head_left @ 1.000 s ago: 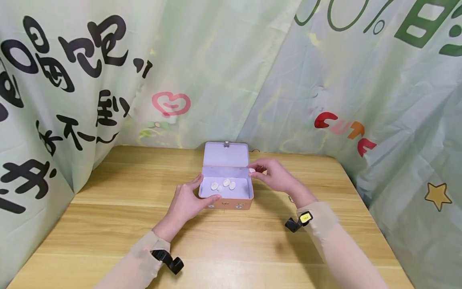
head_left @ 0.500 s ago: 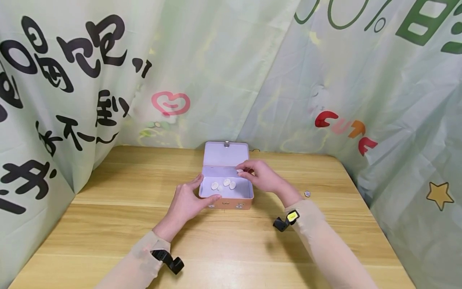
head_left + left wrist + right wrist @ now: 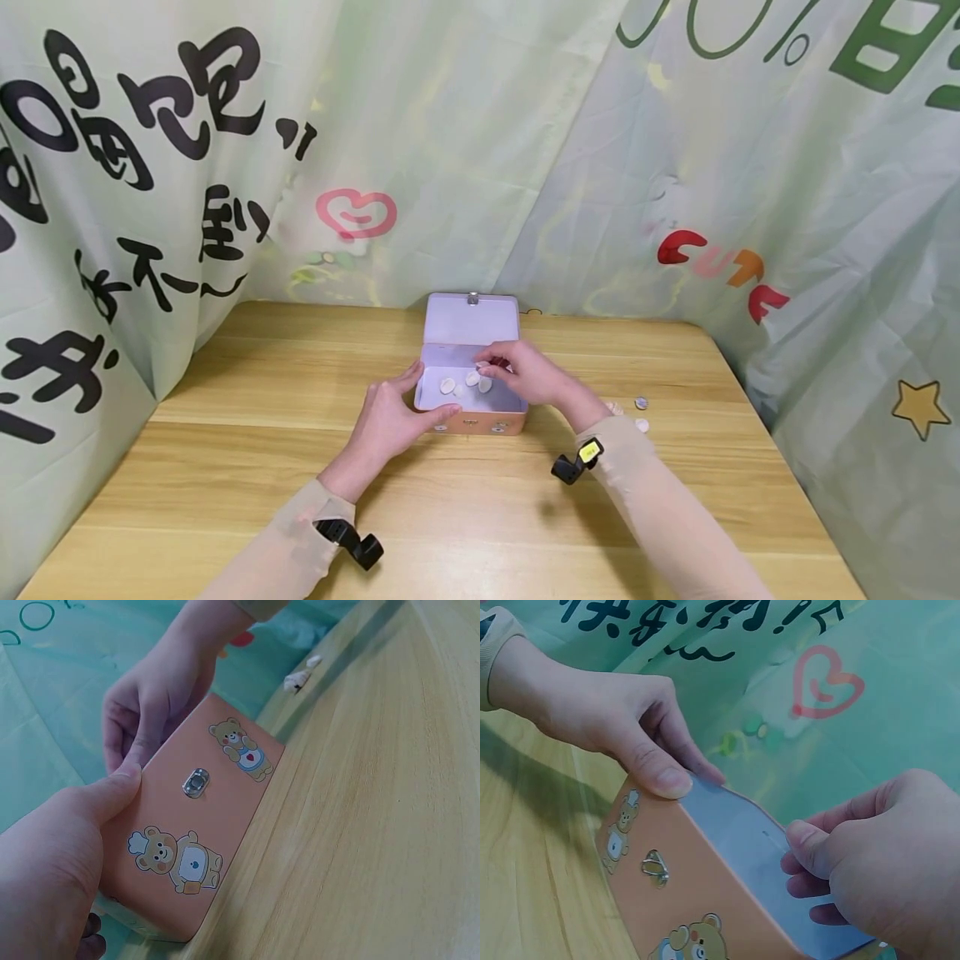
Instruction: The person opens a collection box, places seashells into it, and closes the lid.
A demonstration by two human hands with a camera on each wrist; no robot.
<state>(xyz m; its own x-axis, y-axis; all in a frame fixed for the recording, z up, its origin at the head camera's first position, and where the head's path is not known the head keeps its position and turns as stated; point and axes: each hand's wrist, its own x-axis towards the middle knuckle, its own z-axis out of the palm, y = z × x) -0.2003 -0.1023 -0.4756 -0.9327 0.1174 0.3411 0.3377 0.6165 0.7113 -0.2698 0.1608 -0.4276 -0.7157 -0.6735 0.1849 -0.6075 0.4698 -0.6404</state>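
An orange tin box with bear pictures and a metal clasp stands on the table, its lilac-lined lid raised. Several small white oval pieces lie inside; their kind is unclear. My left hand grips the box at its left end, thumb on the front rim. Over the right part of the opening, my right hand pinches another small white piece between thumb and fingers. In the right wrist view the fingertips hide that piece.
Right of the box, partly behind the right forearm, lie a round greyish piece, a white piece and a pale ridged piece. A printed curtain hangs behind the wooden table.
My right hand has moved left and slightly down, from the box's right edge to above its inside, with the white piece. The left hand stays on the box. Loose pieces at right have come into view.
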